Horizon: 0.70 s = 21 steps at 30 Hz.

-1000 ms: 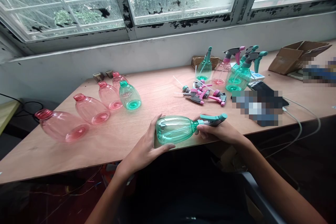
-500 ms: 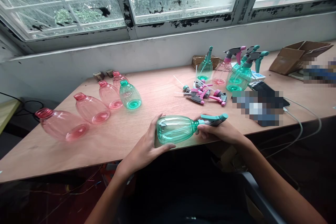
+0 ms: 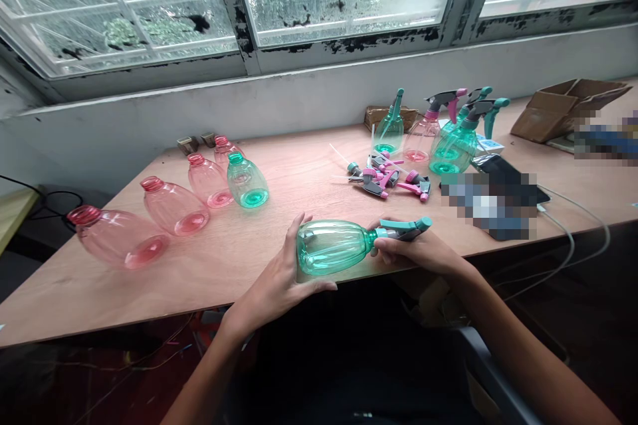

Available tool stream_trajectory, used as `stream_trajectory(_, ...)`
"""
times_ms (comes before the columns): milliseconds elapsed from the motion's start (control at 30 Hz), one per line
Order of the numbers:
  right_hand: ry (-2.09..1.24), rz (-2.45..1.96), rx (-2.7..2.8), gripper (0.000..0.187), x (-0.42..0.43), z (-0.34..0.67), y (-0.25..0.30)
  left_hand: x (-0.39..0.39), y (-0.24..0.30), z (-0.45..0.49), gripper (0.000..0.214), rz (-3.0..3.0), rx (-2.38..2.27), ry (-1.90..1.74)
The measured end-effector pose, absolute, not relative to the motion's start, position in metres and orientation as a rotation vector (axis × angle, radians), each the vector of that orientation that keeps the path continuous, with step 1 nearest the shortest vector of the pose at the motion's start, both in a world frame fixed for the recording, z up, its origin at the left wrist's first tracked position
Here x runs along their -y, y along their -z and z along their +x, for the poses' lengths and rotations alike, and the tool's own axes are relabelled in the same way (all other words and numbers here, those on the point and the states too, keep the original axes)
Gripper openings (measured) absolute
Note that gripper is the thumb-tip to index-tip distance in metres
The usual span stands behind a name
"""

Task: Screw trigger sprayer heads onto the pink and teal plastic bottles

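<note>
A green transparent spray bottle (image 3: 333, 248) lies sideways between my hands, above the table's front edge. My left hand (image 3: 284, 272) cups its base, fingers behind it and thumb stretched out along the underside. At the neck, my right hand (image 3: 406, 249) has its fingers closed round the collar of the grey-and-teal trigger sprayer (image 3: 406, 227). The sprayer's head sits on the bottle's mouth, with its tube inside; whether the threads are engaged I cannot tell. Beyond the bottle lies a pile of loose pink-and-grey and teal trigger sprayers (image 3: 383, 176).
Several pink bottles (image 3: 174, 206) and a green bottle (image 3: 248, 180) without sprayers stand at the left. Bottles with sprayers, including a green one (image 3: 453, 146), stand at the back right. A phone (image 3: 511, 176), white cables (image 3: 573, 239) and an open cardboard box (image 3: 558, 109) are farther right.
My left thumb has moved slightly down and away from the bottle's side. The bottle and my right hand are almost unmoved.
</note>
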State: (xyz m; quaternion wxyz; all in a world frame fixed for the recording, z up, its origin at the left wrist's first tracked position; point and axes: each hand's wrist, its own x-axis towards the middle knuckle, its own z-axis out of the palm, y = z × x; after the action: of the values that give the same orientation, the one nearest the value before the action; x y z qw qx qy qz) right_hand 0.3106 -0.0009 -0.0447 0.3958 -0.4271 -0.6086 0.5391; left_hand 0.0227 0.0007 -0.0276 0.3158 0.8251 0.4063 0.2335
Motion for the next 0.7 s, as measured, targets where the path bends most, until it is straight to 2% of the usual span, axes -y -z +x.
stream_trajectory(200, -1.369, -1.084, 1.551, 0.038, 0.0003, 0.3108, 0.0451, 0.0011, 0.0234, 0.0207, 0.091, 2.121, -1.024, -0.623)
stream_trajectory(300, -1.369, -1.075, 1.555, 0.037, 0.0005, 0.3105, 0.0446, 0.0017, 0.0225, 0.0209, 0.086, 2.106, -1.025, -0.630)
stream_trajectory(433, -1.366, -1.081, 1.547, 0.038, 0.0009, 0.3106, 0.0442, 0.0022, 0.0220, 0.0225, 0.087, 2.105, -1.073, -0.623)
stream_trajectory(700, -1.368, -1.087, 1.533, 0.037, 0.0007, 0.3116, 0.0462, 0.0017, 0.0232, 0.0244, 0.103, 2.128, -1.081, -0.612)
